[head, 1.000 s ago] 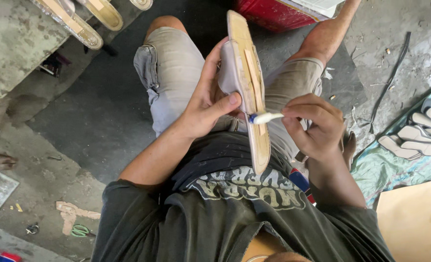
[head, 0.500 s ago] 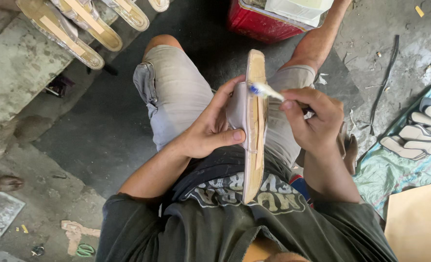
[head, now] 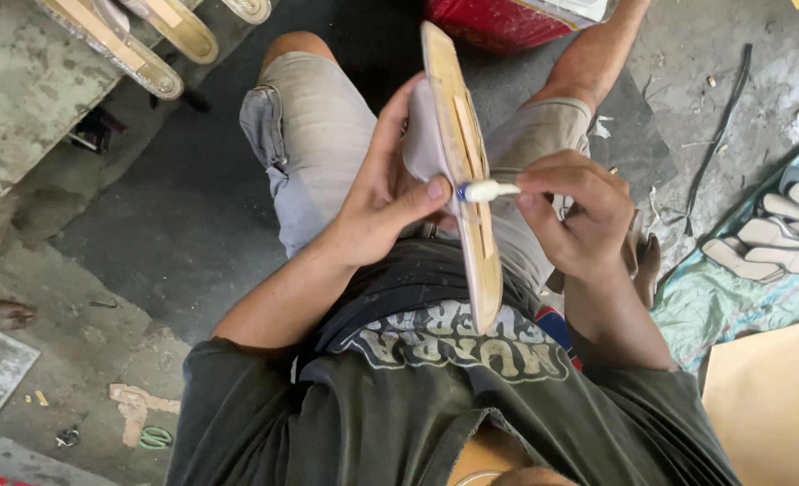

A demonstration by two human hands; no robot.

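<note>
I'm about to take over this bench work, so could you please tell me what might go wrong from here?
The left hand pinches the sandal sole on edge above the lap, so its grip may slip and the sole twist. The right hand works the small brush close to the left thumb, so whatever is on it might smear onto skin or drip onto the shorts.

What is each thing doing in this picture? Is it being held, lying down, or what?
sandal sole: held up on edge over the lap.
left hand: gripping the sandal sole, thumb on its rim.
right hand: pinching the small brush.
small brush: tip touching the sole's face.
other soles: lying flat on the concrete ledge.
cut strap pieces: piled on the teal cloth.
red box: standing on the floor.
</note>
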